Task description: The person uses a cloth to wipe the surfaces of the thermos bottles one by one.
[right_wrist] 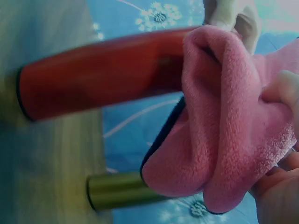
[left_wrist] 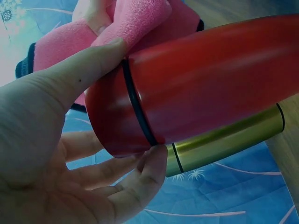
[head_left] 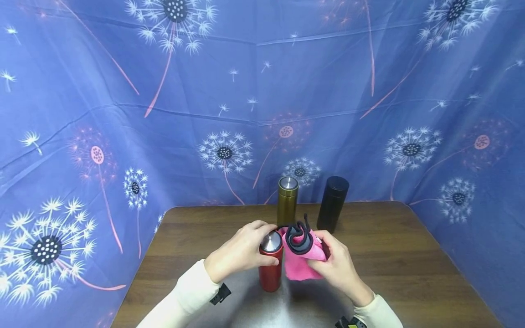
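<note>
A red thermos bottle (head_left: 270,271) with a silver-topped lid stands upright near the table's front. My left hand (head_left: 246,248) grips it round the lid, thumb on one side and fingers on the other, as the left wrist view shows along the red lid (left_wrist: 110,112) and its black ring. My right hand (head_left: 338,264) holds a bunched pink cloth (head_left: 301,266) with dark edging, right beside the bottle's upper part. Seen from the right wrist, the folded pink cloth (right_wrist: 210,121) overlaps the lid end of the red bottle (right_wrist: 107,74).
Behind the hands stands a gold thermos bottle (head_left: 287,200) with a silver-topped lid. To its right is a black bottle (head_left: 333,202). All stand on a brown wooden table (head_left: 389,255), with a blue dandelion-print curtain (head_left: 254,82) behind and at both sides.
</note>
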Demonstrator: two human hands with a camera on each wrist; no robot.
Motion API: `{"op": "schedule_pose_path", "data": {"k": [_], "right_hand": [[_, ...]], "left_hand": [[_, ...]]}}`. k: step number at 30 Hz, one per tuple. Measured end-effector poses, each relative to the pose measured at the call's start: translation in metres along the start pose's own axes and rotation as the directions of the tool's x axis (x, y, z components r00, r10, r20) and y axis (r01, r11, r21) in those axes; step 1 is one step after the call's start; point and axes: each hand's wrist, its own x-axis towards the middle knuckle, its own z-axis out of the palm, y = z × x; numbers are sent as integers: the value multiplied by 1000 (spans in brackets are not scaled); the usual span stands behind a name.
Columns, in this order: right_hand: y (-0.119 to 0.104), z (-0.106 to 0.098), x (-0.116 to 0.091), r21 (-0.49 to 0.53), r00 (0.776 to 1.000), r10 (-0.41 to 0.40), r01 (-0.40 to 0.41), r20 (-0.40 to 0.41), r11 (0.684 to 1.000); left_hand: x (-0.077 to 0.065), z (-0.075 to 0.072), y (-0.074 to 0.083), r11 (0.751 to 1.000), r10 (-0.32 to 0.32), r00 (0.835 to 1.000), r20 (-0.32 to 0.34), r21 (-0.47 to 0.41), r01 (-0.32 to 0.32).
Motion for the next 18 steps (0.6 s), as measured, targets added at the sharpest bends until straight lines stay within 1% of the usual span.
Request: {"op": "schedule_pose_path", "data": {"k": [3,6,10,13,16,18], "right_hand": [[-6,11,1,94,999,15,-19,41,995],[-4,19,-1,123,996,24,-35,91,992],[8,26,-6,81,989,19,-31,146,996],[16,28,-8,56,982,-11,0,188,998],[21,29,-8,55,973,-37,25,228,998],[23,29,-8,48,969,-41,31,242,998]], "left_hand": [[-2,0,-1,1000,1,1000,-22,3,-1],[-2,1,-1,1000,10,1000,-23,10,-10],[-1,1,-1,1000,26,1000,-9,16,-26],[-2,-1,-1,999,32,999,1,8,-32],[-2,-2,-2,999,44,999,0,4,-44],[-1,-2,-3,998,57,998,-2,4,-57]]}}
